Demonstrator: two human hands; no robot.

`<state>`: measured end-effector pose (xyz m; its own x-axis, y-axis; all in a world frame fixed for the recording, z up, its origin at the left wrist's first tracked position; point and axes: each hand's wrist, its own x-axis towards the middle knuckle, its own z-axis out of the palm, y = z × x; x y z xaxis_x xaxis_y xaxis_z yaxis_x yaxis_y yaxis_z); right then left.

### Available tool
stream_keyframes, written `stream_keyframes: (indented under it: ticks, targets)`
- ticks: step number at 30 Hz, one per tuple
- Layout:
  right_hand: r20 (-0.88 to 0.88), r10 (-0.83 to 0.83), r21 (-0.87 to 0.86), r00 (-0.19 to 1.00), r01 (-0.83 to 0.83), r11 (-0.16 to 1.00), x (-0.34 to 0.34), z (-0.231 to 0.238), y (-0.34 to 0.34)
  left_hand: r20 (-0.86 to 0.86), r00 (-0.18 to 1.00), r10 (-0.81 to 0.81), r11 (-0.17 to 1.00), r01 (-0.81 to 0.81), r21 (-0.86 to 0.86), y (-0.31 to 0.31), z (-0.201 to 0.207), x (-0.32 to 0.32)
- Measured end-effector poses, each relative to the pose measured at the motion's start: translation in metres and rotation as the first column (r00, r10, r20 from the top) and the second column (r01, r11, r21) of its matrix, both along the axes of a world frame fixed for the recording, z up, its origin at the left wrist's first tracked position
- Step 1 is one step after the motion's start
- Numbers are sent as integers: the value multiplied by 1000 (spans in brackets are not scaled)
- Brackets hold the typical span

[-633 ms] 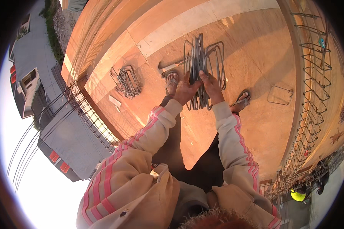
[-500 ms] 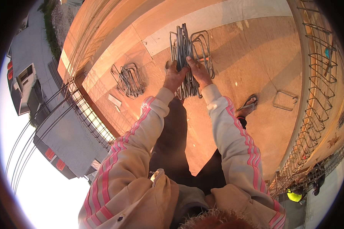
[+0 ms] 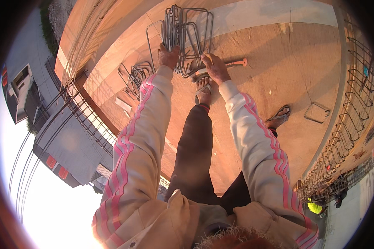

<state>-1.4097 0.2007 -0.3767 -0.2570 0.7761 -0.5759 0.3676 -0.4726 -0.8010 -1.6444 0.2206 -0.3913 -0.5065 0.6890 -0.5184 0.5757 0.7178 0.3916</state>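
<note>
Beyond the left foot, over the plywood floor: bundle of bent steel stirrups [image 3: 172, 28], rods pressed tight along its left part, several open loops fanned to the right, one wide loop standing out on the left. Long axis ran roughly away from the person's body. Could not tell whether its full weight was on the floor.

Left grip [image 3: 168, 57] lay at the bundle's near end, closed around the packed rods. It was the nearer hand: the bundle stretched straight away from it, in line with the forearm. Right grip [image 3: 217, 68] sat to the right of the packed rods and apart from them, near the lower ends of the fanned loops, over the handle of an orange-ended tool [image 3: 239, 63], perhaps a hammer. Could not tell whether those fingers were together or apart, or whether they touched the handle.

Left foot [image 3: 204, 88], sandalled, just below the tool; right foot [image 3: 281, 115] well off to the right. Tangled stirrup heap [image 3: 136, 79] left of the bundle, pale flat piece [image 3: 123, 104] below it. Single stirrup [image 3: 318, 112] flat on the plywood floor [image 3: 253, 108], right of the right foot. Farther right, long rebar cage [image 3: 355, 97]; at lower right, a co-worker's bright yellow garment [image 3: 314, 206].
</note>
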Motion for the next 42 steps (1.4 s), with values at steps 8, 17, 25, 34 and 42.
stream_keyframes:
  ticks: [8,17,25,34,42]
  targets:
    - [487,-6,-329,874,189,925,333,-17,-173,-26,999,19,997,-17,69,-38,33,-31]
    - [866,206,-293,457,128,948,638,-148,-281,185,882,-434,807,471,-356,-268,158,132]
    - [896,408,-408,177,-39,912,691,-251,-271,71,933,-353,842,350,-410,-313,204,186]
    - [939,-47,113,342,-177,978,691,-129,-259,149,940,-306,864,340,-371,-361,226,126]
    - [703,-330,-94,630,542,835,599,114,-174,401,914,54,991,-1,-130,-271,260,112]
